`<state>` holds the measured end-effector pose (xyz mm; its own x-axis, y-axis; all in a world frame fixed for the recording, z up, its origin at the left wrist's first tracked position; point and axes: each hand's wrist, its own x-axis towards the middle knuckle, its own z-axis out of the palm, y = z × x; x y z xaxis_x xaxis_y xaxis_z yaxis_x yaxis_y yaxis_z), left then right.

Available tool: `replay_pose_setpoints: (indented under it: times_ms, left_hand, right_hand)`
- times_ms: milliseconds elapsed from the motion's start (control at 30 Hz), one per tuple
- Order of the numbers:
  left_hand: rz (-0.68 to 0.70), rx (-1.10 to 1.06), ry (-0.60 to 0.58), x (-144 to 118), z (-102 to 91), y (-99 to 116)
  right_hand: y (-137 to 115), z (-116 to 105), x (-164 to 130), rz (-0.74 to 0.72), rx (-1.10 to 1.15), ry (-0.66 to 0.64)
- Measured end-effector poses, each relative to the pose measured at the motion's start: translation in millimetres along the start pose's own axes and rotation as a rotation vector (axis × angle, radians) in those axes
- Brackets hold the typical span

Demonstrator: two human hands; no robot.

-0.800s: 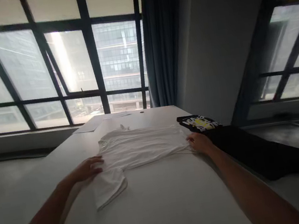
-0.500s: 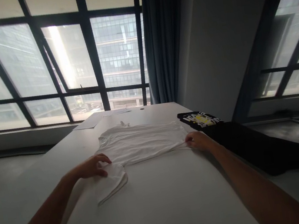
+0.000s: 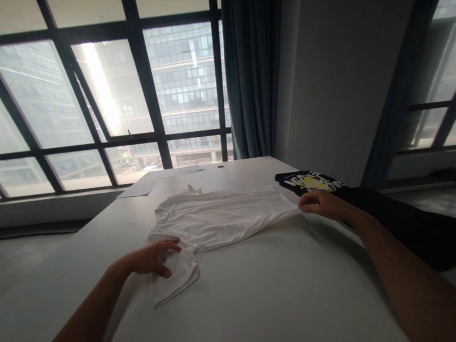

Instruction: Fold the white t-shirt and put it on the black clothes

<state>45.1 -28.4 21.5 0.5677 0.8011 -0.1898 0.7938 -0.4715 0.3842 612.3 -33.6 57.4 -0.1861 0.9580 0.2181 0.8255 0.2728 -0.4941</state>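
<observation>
A white T-shirt (image 3: pixel 221 215) lies spread sideways across the white table (image 3: pixel 265 302), with light wrinkles over its body. One sleeve (image 3: pixel 175 279) points toward me at the left. My left hand (image 3: pixel 153 259) rests on the shirt by that sleeve, its thumb and fingers apart. At the right end my right hand (image 3: pixel 323 205) pinches the hem corner between thumb and fingers. That corner is pulled out to a point and raised slightly off the table.
A black garment with a white and yellow print (image 3: pixel 311 181) lies along the table's right edge and hangs over it. Sheets of paper (image 3: pixel 138 187) lie at the far left. Behind the table are windows (image 3: pixel 186 80) and a blue curtain (image 3: pixel 252 64).
My right hand has moved right and up, drawing the hem corner outward with it. My left hand has stayed by the sleeve. The view has shifted slightly.
</observation>
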Motion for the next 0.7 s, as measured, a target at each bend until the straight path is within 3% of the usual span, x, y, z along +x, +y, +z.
replay_pose_setpoints:
  times_ms: [100,200,300,400,500,600,700]
  left_hand:
    - [0.007,-0.009,-0.008,-8.9,-5.5,3.0]
    - [-0.001,-0.004,-0.012,-15.0,-12.2,7.6]
    - [0.044,0.022,-0.029,-11.8,-20.2,12.9]
    - [0.058,0.085,0.118,1.7,-21.1,12.5]
    - [0.019,0.147,0.289,15.8,-8.4,0.1]
    - [0.038,0.155,0.264,20.1,7.9,-20.5]
    - [0.078,0.086,0.217,15.4,12.9,-37.3]
  right_hand:
    - [11.1,-11.9,-10.5,0.053,0.121,-0.171]
    - [19.9,-4.4,-10.1,0.185,-0.011,-0.324]
    - [15.1,16.4,-0.1,0.165,-0.164,-0.216]
    - [6.6,42.1,9.8,0.066,-0.196,-0.094]
    - [12.8,63.4,13.7,0.041,-0.208,-0.180]
    - [33.4,69.9,15.1,0.063,-0.209,-0.310]
    - [50.5,61.7,19.5,0.087,-0.183,-0.347]
